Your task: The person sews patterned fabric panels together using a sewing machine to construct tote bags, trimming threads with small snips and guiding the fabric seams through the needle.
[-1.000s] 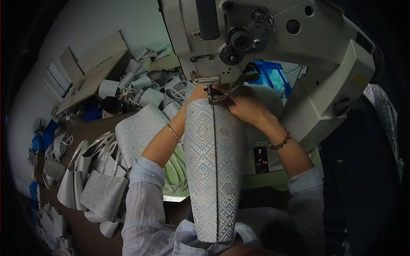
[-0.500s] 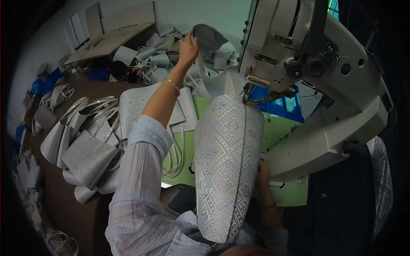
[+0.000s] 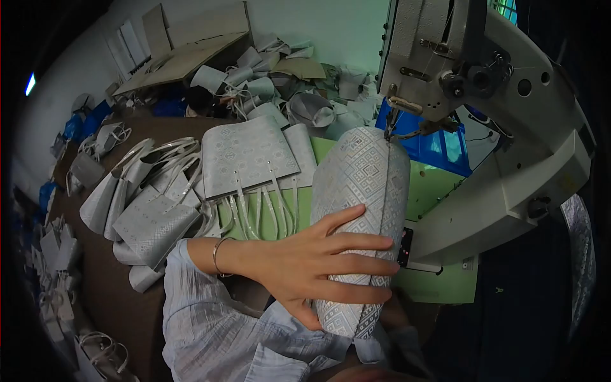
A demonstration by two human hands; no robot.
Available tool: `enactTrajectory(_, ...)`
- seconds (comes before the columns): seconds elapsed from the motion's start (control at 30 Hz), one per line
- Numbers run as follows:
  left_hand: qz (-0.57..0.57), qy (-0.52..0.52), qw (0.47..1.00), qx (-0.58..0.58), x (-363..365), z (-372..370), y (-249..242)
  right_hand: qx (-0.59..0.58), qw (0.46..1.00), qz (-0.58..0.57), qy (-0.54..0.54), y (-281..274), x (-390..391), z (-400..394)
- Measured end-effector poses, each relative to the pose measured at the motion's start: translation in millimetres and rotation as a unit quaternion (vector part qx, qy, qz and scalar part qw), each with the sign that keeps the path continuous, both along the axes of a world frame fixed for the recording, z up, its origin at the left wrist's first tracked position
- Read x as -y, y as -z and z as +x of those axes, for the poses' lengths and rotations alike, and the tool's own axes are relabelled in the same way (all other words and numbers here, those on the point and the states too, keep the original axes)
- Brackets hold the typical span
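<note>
The patterned bag (image 3: 359,210) stands up the middle of the view as a rounded tube, its seam running to the needle (image 3: 389,130) of the sewing machine (image 3: 496,108) at 1 o'clock; it looks light, soft and a little slick, best held broadly around its lower body. The left hand (image 3: 318,261) lies flat across it with fingers spread, pressing rather than gripping, while the right hand is hidden behind the bag. Finished bags (image 3: 191,184) pile up from 9 to 11 o'clock on the brown table (image 3: 121,318).
</note>
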State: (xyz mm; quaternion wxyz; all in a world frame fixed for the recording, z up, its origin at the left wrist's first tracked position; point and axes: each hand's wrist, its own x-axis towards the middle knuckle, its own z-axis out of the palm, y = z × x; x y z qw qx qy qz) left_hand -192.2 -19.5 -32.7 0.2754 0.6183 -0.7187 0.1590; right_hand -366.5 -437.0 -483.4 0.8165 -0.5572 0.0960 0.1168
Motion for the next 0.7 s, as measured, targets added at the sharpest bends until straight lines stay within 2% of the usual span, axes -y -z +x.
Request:
enactTrajectory(0.03,-0.028,-0.013,0.998,-0.056,2,-7,-5,0.006,1.0,0.011,0.001,-49,-41,81)
enactTrajectory(0.1,-0.03,-0.017,0.998,-0.057,-1,-10,-11,0.02,0.999,0.032,0.006,-104,-73,174)
enactTrajectory(0.23,-0.008,-0.016,0.999,-0.032,-7,-6,-16,0.048,0.996,0.074,0.023,-199,-87,337)
enactTrajectory(0.4,0.076,-0.05,0.996,-0.013,-19,-14,0,0.079,0.986,0.133,0.059,-176,-79,304)
enactTrajectory(0.47,0.116,-0.067,0.991,-0.01,-24,-21,21,0.092,0.981,0.152,0.078,-173,-73,287)
enactTrajectory(0.53,0.103,-0.145,0.984,0.02,-29,-25,55,0.106,0.975,0.172,0.097,-172,-73,271)
enactTrajectory(0.57,0.103,-0.138,0.985,0.02,-31,-26,69,-0.006,0.952,0.161,0.262,-208,-90,284)
enactTrajectory(0.6,0.05,-0.163,0.985,0.016,-32,-27,83,-0.004,0.95,0.16,0.268,-234,-96,265)
enactTrajectory(0.67,-0.028,-0.196,0.98,0.01,-34,-24,100,0.183,0.951,-0.073,0.238,-270,-108,210)
enactTrajectory(0.7,-0.031,-0.195,0.98,0.005,-33,-22,105,0.218,0.942,-0.094,0.237,-268,-120,181)
